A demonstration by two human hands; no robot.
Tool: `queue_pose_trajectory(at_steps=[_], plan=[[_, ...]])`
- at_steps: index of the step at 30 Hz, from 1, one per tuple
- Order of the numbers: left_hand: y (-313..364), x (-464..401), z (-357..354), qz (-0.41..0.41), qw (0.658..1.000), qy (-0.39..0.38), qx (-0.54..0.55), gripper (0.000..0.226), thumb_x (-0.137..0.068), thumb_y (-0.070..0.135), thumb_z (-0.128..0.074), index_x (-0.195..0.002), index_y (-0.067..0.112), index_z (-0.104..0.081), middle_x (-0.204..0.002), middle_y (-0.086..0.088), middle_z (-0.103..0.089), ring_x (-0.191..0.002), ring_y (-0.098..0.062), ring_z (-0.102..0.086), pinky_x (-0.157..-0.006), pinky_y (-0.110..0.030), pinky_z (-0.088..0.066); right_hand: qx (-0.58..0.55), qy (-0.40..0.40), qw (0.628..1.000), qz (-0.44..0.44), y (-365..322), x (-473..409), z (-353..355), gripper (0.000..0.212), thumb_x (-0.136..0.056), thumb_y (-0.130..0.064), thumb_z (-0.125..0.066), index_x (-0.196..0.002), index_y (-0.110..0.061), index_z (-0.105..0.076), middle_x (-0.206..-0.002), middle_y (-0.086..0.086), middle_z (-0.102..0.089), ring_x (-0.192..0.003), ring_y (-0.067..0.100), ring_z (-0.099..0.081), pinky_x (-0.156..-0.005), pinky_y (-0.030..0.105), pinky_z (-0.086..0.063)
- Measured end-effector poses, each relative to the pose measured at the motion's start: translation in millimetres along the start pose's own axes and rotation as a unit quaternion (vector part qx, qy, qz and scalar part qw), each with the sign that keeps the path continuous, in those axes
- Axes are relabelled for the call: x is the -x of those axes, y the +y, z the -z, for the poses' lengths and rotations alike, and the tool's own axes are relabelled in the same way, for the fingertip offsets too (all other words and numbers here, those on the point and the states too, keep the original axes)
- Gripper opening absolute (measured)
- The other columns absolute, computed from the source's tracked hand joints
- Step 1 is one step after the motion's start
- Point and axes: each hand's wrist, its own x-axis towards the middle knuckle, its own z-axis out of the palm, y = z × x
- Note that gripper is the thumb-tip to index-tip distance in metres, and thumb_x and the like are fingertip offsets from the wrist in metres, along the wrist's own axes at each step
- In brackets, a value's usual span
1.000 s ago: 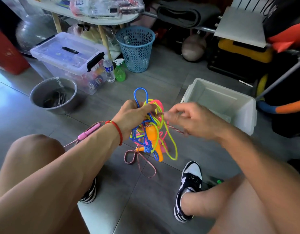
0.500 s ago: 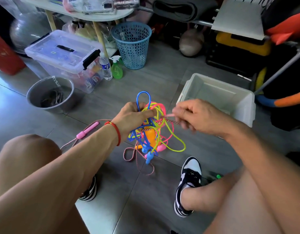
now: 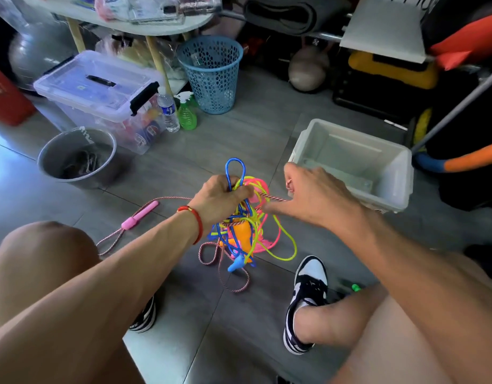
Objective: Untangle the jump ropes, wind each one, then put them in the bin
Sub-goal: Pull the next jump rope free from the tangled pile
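Note:
My left hand [image 3: 219, 198] grips the top of a tangle of jump ropes [image 3: 250, 236] hanging above the floor: blue, yellow-green and neon pink cords around an orange handle [image 3: 240, 235]. A blue loop [image 3: 235, 170] sticks up above my fist. A pink-and-white braided rope [image 3: 272, 198] runs taut from the tangle into my right hand [image 3: 319, 198], which pinches it just right of the bundle. The braided rope's pink handle [image 3: 139, 216] lies on the floor to the left. The white bin [image 3: 388, 189] stands open behind my right hand.
A metal bucket [image 3: 75, 156], a lidded clear storage box [image 3: 98, 87], a water bottle [image 3: 168, 112], a green spray bottle [image 3: 187, 113] and a blue mesh basket [image 3: 211, 73] stand at the back left. My knees and my shoes [image 3: 308, 295] frame the grey tile floor below.
My right hand has moved to the right, away from the tangle, drawing the braided rope taut. My left hand keeps its grip on the bundle.

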Motion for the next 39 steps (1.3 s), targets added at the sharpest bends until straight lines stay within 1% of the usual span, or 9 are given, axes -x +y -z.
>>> queue_pose_trajectory(at_steps=[3, 7, 15, 19, 22, 24, 28, 32, 39], plan=[[-1, -2, 0, -0.002, 1.000, 0.003, -0.008, 0.027, -0.092, 0.039, -0.065, -0.081, 0.015, -0.072, -0.071, -0.006, -0.063, -0.064, -0.018, -0.054, -0.069, -0.037, -0.052, 0.062, -0.028, 0.997, 0.020, -3, -3, 0, 0.049, -0.085, -0.073, -0.056, -0.105, -0.029, -0.053, -0.099, 0.002, -0.068, -0.095, 0.031, -0.064, -0.065, 0.035, -0.038], [-2, 1, -2, -0.011, 1.000, 0.001, -0.014, 0.036, -0.095, 0.038, -0.062, -0.094, 0.002, -0.060, -0.075, -0.004, -0.053, -0.067, -0.020, -0.047, -0.066, -0.031, -0.043, 0.081, -0.063, 0.985, 0.142, -6, -5, -8, 0.034, -0.101, -0.055, -0.044, -0.093, -0.026, -0.061, -0.091, -0.004, -0.053, -0.096, 0.025, -0.061, -0.070, 0.038, -0.044], [4, 7, 4, 0.003, 1.000, -0.010, -0.019, 0.025, -0.089, 0.032, -0.067, -0.079, 0.010, -0.060, -0.063, 0.003, -0.049, -0.053, -0.012, -0.042, -0.045, -0.018, -0.036, -0.140, 0.032, 0.985, 0.097, -5, -14, -13, 0.035, -0.096, -0.024, -0.058, -0.064, -0.008, -0.062, -0.077, 0.006, -0.060, -0.074, 0.027, -0.058, -0.072, 0.041, -0.046], [11, 10, 11, 0.011, 0.999, -0.035, -0.037, 0.027, -0.087, 0.035, -0.067, -0.068, 0.017, -0.059, -0.049, 0.011, -0.044, -0.048, -0.011, -0.039, -0.048, -0.023, -0.033, -0.253, 0.045, 0.964, 0.061, -7, -12, -6, 0.036, -0.089, -0.015, -0.064, -0.053, -0.020, -0.065, -0.071, -0.001, -0.070, -0.070, 0.017, -0.065, -0.071, 0.033, -0.050], [14, 8, 11, 0.009, 0.999, -0.019, -0.042, 0.026, -0.085, 0.037, -0.068, -0.076, 0.014, -0.058, -0.062, 0.003, -0.049, -0.060, -0.019, -0.043, -0.054, -0.028, -0.035, -0.311, 0.039, 0.947, 0.072, -3, -11, -1, 0.041, -0.087, -0.008, -0.064, -0.049, -0.020, -0.061, -0.078, -0.002, -0.071, -0.072, 0.013, -0.066, -0.070, 0.025, -0.048], [17, 7, 12, 0.007, 0.999, -0.036, -0.008, 0.025, -0.082, 0.041, -0.070, -0.091, 0.018, -0.066, -0.072, -0.001, -0.062, -0.067, -0.023, -0.054, -0.062, -0.031, -0.044, -0.269, 0.050, 0.957, 0.094, 0, -12, -1, 0.038, -0.085, -0.015, -0.064, -0.048, -0.022, -0.062, -0.080, -0.006, -0.072, -0.069, 0.010, -0.064, -0.067, 0.025, -0.046], [11, 8, 11, 0.030, 0.996, -0.072, 0.034, 0.038, -0.082, 0.049, -0.071, -0.086, 0.012, -0.067, -0.067, 0.000, -0.063, -0.064, -0.020, -0.051, -0.067, -0.038, -0.051, -0.169, 0.070, 0.971, 0.155, 7, -14, -2, 0.027, -0.084, -0.021, -0.068, -0.059, -0.014, -0.073, -0.087, -0.011, -0.072, -0.071, 0.008, -0.063, -0.068, 0.029, -0.046], [10, 10, 8, 0.125, 0.970, -0.030, 0.204, 0.032, -0.092, 0.021, -0.066, -0.107, -0.007, -0.066, -0.091, -0.023, -0.072, -0.079, -0.032, -0.066, -0.086, -0.060, -0.056, -0.150, 0.043, 0.953, 0.260, -8, -5, -10, 0.022, -0.094, -0.026, -0.068, -0.079, -0.015, -0.081, -0.104, -0.008, -0.069, -0.087, 0.006, -0.063, -0.081, 0.019, -0.046], [9, 5, 8, 0.103, 0.986, -0.020, 0.127, 0.024, -0.086, 0.026, -0.073, -0.093, 0.004, -0.072, -0.078, -0.009, -0.072, -0.069, -0.022, -0.067, -0.068, -0.034, -0.057, -0.338, 0.046, 0.929, 0.145, -1, 0, 11, 0.028, -0.088, -0.008, -0.063, -0.062, -0.011, -0.075, -0.092, -0.006, -0.078, -0.086, 0.008, -0.071, -0.084, 0.027, -0.051]])
